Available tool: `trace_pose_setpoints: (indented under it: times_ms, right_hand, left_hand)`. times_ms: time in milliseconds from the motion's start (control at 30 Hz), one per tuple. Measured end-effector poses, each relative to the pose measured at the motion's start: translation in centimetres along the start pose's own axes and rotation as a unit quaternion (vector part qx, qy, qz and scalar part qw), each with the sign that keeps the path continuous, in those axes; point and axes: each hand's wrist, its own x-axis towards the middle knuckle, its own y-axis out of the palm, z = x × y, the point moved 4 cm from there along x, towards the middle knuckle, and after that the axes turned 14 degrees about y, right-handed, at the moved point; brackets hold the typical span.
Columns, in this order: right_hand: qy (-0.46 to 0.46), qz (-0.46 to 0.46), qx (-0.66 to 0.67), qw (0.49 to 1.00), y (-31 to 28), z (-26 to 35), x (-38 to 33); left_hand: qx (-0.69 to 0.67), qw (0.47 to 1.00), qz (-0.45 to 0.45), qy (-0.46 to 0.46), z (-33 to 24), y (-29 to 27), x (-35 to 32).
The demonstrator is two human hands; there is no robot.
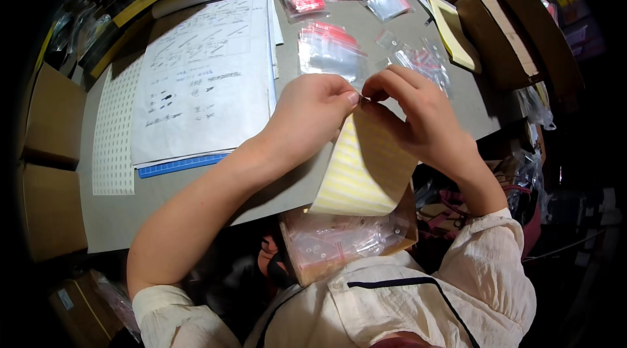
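Note:
A yellow-and-white striped paper sheet (349, 175) hangs at the table's near edge, its upper end pinched between my two hands. My left hand (320, 107) is closed, thumb and forefinger pressed together at the sheet's top. Facing it, my right hand (418, 113) has its thumb and bent fingers closed on the same end and shades the sheet's right side. The fingertips almost meet; anything small between them is too hidden to make out. Just beyond the hands lies a stack of clear zip bags (330, 54) with red tops.
Handwritten papers (209, 80) lie on the left over a blue-edged board, beside a sheet of small labels (114, 132). More bags (418, 64) are spread at the back right, near a yellow pad (454, 34) and cardboard boxes (499, 28). Below the sheet, a box (349, 243) holds clear bags.

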Motion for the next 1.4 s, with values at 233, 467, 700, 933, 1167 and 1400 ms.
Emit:
trace_pose_setpoints:
  times_ms: [233,467,700,933,1167,1400]
  right_hand:
    - [-0.071,-0.076,-0.018,0.994,0.5,1.1,-0.8]
    - [0.182,0.067,0.156,0.969,-0.1,-5.9,6.0]
    - [0.175,0.081,-0.006,0.981,1.5,-7.9,6.6]
    - [0.288,0.117,0.072,0.948,-2.3,-9.0,3.3]
    - [0.232,-0.025,-0.039,0.972,-2.9,-9.7,-0.5]
    - [0.193,-0.068,-0.073,0.976,-1.0,-8.4,-1.0]
  left_hand:
    - [0.017,0.999,-0.005,-0.033,-0.5,-0.2,0.0]
    - [0.102,0.994,0.008,0.032,-0.2,0.1,0.2]
    - [0.135,0.989,-0.005,0.052,-1.0,0.4,-0.3]
    - [0.187,0.981,0.0,0.051,-1.8,0.7,-0.7]
    - [0.185,0.978,0.003,0.093,-1.4,0.9,-0.9]
    - [0.183,0.976,-0.008,0.119,-1.3,1.2,-1.1]
